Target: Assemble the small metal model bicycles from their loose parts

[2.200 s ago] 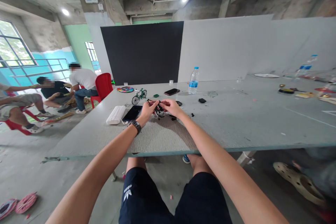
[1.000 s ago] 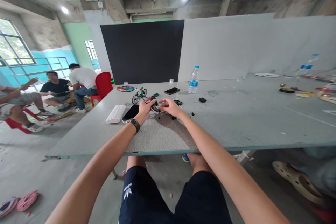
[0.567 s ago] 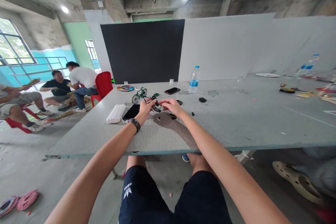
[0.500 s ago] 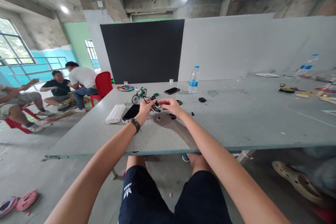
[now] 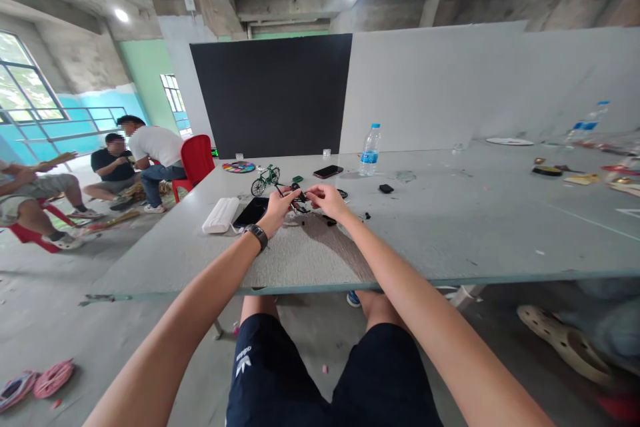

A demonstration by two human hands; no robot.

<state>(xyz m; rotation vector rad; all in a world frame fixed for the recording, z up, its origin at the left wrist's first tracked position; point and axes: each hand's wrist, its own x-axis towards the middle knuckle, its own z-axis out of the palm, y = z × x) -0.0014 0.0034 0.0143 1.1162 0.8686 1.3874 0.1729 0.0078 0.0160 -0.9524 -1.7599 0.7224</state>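
Above the near part of the table, my left hand (image 5: 278,212) is closed around a small black model bicycle part (image 5: 299,196), with thin rods poking out past the fingers. My right hand (image 5: 327,200) meets it from the other side, thumb and fingertips pinched together at its edge. Whatever lies between those fingertips is too small to make out. Behind my left hand stands a small green model bicycle (image 5: 266,180), upright on its wheels. Small black pieces (image 5: 330,220) lie under my right hand, and a black ring-shaped piece (image 5: 343,193) shows just behind it.
Left of my hands are a white power bank (image 5: 221,215) and a dark phone (image 5: 251,212). Farther back are another phone (image 5: 328,172), a multicoloured disc (image 5: 239,167), a water bottle (image 5: 370,151) and a black item (image 5: 385,189). People sit near a red chair (image 5: 197,163).
My right hand has shifted slightly, its fingertips still at the black part. My left hand keeps its hold in nearly the same place.
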